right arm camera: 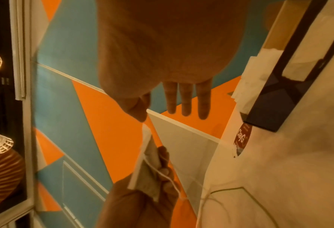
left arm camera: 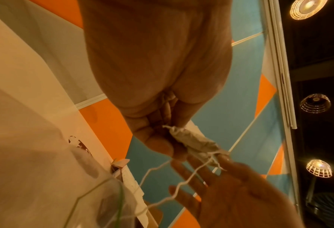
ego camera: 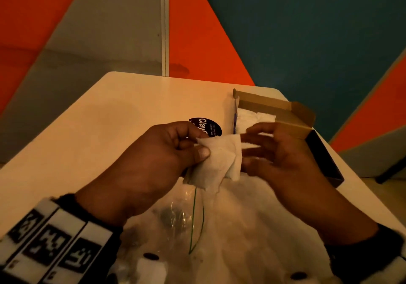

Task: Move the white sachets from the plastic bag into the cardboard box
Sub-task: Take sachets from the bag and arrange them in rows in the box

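The left hand (ego camera: pixel 153 163) pinches a pair of soft white paper sachets (ego camera: pixel 216 159) between thumb and curled fingers, holding them up above the crumpled clear plastic bag with a thin green line (ego camera: pixel 193 222), which lies on the pale tabletop (ego camera: pixel 98 112) directly beneath both hands. The sachets stick out from the left hand's fingertips toward the right hand (ego camera: pixel 283 152), filling the gap between the two.

The right hand is spread, its fingers straight and loosely fanned, the tips at the sachets' free edge (blur keeps me from telling whether they actually touch). In the left wrist view a kinked white string (left arm camera: pixel 162 182) hangs from the sachets and crosses in front of the right hand's open fingers (left arm camera: pixel 193 166); the right wrist view shows the same string running along the left hand's knuckles.

Just beyond the right hand stands the open brown cardboard box with a dark outer side (ego camera: pixel 292 127), with more white sachets (ego camera: pixel 252 116) already lying inside it. A round dark sticker with white lettering (ego camera: pixel 208 125) lies on the table just past the left hand's fingertips, beside the box.
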